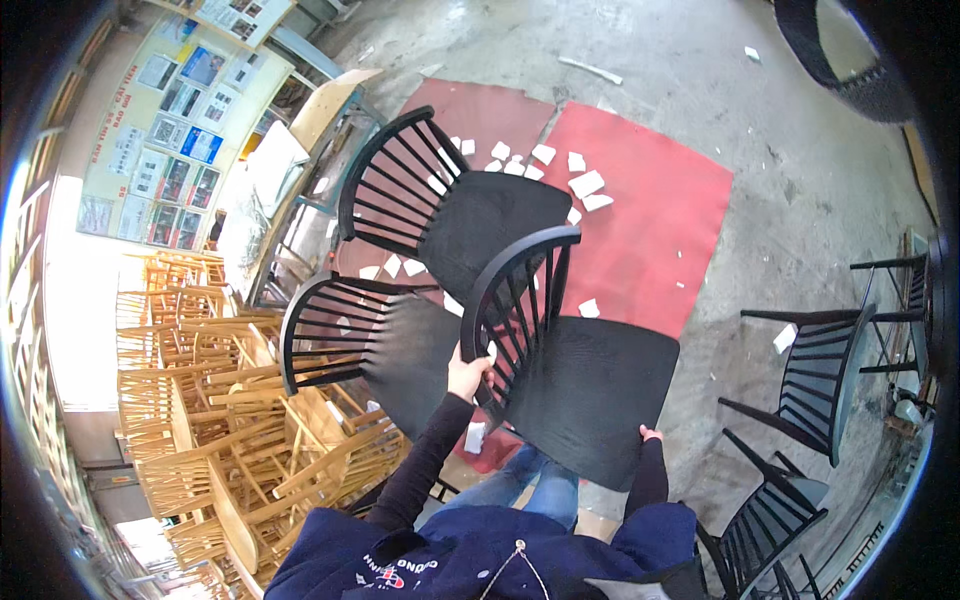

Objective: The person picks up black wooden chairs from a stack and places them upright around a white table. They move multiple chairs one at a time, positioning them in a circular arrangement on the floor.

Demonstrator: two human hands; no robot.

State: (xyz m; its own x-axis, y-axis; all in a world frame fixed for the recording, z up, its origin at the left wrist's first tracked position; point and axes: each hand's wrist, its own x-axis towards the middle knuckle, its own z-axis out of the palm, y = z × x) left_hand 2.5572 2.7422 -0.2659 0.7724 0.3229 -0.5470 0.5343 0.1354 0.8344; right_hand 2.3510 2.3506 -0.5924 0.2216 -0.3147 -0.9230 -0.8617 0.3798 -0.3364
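Note:
I hold a black spindle-back chair (590,380) up in front of me, tilted. My left hand (467,373) grips the lower edge of its curved backrest. My right hand (650,434) clasps the front edge of its seat, with only the fingertips showing. Two more black chairs of the same kind stand just beyond it: one (370,345) to the left, touching the held chair's back, and one (450,205) farther away on the red mats.
Red mats (650,200) strewn with white scraps cover the concrete floor ahead. Stacked bare wooden chairs (230,420) fill the left side. More black chairs (820,370) stand at the right and lower right. A notice board (170,140) hangs on the left wall.

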